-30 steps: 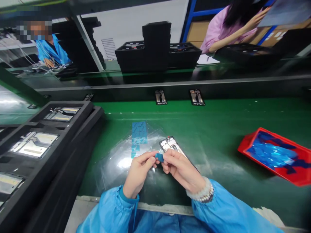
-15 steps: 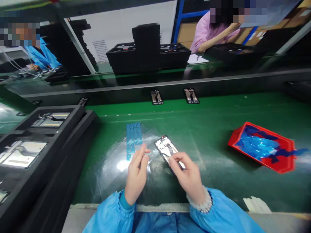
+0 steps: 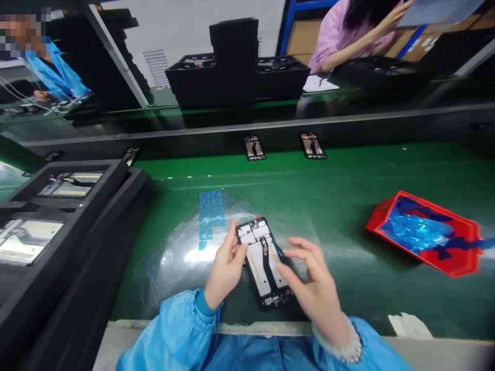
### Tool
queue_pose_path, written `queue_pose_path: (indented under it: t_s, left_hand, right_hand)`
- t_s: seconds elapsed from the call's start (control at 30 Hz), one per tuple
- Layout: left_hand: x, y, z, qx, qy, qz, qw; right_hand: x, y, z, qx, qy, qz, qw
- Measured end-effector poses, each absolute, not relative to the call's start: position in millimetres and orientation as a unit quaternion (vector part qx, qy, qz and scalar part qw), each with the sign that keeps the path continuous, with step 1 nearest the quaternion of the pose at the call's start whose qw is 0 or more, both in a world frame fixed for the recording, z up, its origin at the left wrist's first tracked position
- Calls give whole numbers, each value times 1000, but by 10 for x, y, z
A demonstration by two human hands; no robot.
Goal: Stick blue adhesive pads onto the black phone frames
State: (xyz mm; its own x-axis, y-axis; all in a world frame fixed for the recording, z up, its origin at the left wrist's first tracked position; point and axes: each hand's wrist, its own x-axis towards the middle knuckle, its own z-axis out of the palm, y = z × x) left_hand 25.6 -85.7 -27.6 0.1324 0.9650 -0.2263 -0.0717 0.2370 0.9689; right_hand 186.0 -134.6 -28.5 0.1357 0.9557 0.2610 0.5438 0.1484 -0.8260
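A phone frame (image 3: 257,265) with a black flex cable down its middle is tilted up above the green table. My left hand (image 3: 227,265) grips its upper left edge between thumb and fingers. On the frame's right side, my right hand (image 3: 313,278) pinches a small dark blue piece (image 3: 277,249) between thumb and fingers, close to the frame's edge. Left of the frame, a sheet of blue stickers (image 3: 211,208) on clear film lies on the table.
A red bin (image 3: 460,263) with blue film stands right. Black foam trays (image 3: 116,198) holding phone parts are stacked left. Two phone frames (image 3: 254,148) (image 3: 313,146) lean at the back ledge. Two people sit beyond it.
My left hand has taken hold of the phone frame, which is now lifted and turned more upright. My right hand has moved right, to the frame's side, with the blue piece.
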Motion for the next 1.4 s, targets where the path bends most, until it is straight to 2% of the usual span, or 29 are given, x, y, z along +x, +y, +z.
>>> queue_pose_path:
  t_s: [0.1,0.2,0.3,0.47,1.4]
  left_hand:
    - [231,-854,-238,458,485,413,620]
    - [210,-853,-228,475,463,400,632]
    - [199,-853,-226,470,436,388,662]
    - [208,-852,-209,441,408,397,693]
    - [191,-849,-192,452,429,395,675]
  right_hand:
    - [1934,-1165,-183,-615,-567,275,475]
    - [1905,-999,-163,-602,-545,351,467]
    - [1807,-924,-188,-599,-534,376,463]
    - [1719,-919,-187,-605,-522,379,468]
    - [1681,-909,-135,-598,-526,376,474]
